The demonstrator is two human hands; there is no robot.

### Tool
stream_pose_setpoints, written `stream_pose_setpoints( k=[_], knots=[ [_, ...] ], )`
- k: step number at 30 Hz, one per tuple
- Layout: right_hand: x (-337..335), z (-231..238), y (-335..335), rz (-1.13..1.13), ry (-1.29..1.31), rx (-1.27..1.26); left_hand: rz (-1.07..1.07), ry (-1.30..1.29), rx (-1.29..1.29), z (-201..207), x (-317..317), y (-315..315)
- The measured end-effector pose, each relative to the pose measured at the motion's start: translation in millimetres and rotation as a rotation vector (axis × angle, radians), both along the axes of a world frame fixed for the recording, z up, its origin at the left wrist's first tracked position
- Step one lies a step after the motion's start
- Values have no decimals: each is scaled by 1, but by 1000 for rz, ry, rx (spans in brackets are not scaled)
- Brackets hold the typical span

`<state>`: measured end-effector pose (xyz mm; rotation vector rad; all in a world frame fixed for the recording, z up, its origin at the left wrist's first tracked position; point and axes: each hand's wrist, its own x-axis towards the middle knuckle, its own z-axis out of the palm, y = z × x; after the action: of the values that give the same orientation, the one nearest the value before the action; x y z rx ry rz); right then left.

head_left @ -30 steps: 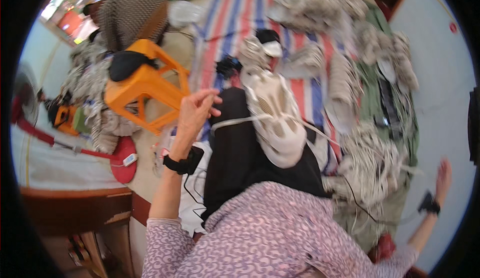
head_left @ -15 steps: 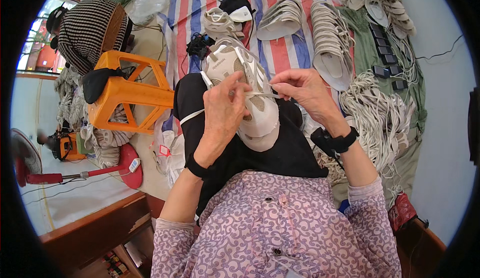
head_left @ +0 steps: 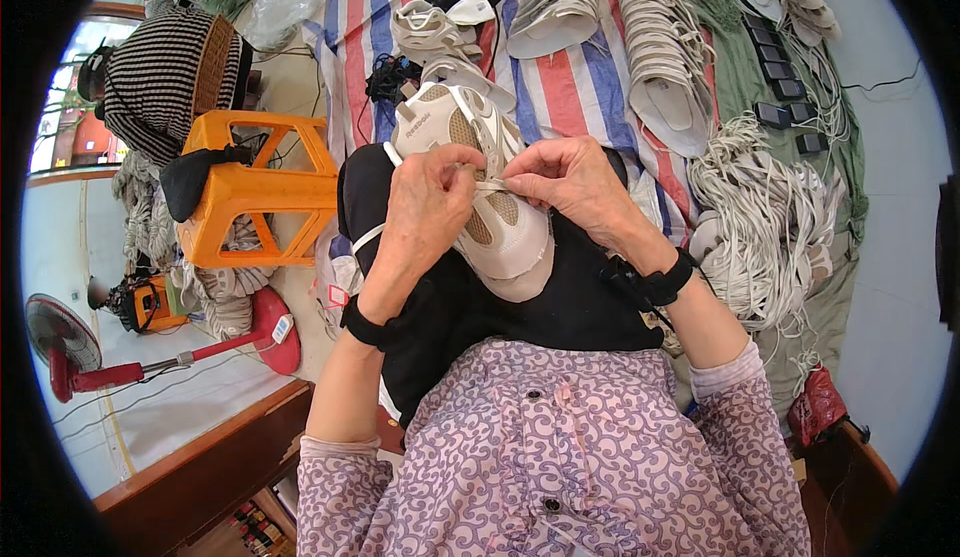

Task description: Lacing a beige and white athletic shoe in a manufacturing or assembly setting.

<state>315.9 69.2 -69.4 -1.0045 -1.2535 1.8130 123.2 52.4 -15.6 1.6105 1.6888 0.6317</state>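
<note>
A beige and white sneaker upper (head_left: 510,252) rests across my black-trousered lap, its toe toward me. A pale flat shoelace (head_left: 488,187) crosses it between my hands. My left hand (head_left: 425,207) is closed over the left side of the upper, thumb and forefinger pinched at the lace. From the right, my right hand (head_left: 580,189) pinches the lace close to the eyelets with thumb and fingertips. The two sets of fingertips are only slightly apart. A loose length of lace lies over my left thigh. My fingers hide part of the lacing.
An orange plastic stool (head_left: 260,202) stands to the left, near a red fan (head_left: 100,367). Stacked shoe uppers (head_left: 665,87) lie on the striped sheet (head_left: 560,97) ahead. Heaped white laces (head_left: 760,242) are at the right. A person in a striped top (head_left: 165,67) bends at far left.
My right hand has moved left and in to the upper, and the lace stretch between my hands is shorter. My left hand stays at the lace. The whole view has shifted slightly.
</note>
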Motion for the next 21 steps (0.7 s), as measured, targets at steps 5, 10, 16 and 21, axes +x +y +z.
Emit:
stream_pose_setpoints(
  k=[5,10,16,21],
  knots=[
    [-1,-4,5,-29,-49,32,-73,101,7,2,3,9],
    [-8,3,16,-22,-110,73,-62,6,-87,9,-1,19],
    [-26,18,1,-143,-539,681,-137,94,148,-40,-14,8],
    [-15,12,-3,-174,-296,236,-93,-114,192,-50,8,7]
  ],
)
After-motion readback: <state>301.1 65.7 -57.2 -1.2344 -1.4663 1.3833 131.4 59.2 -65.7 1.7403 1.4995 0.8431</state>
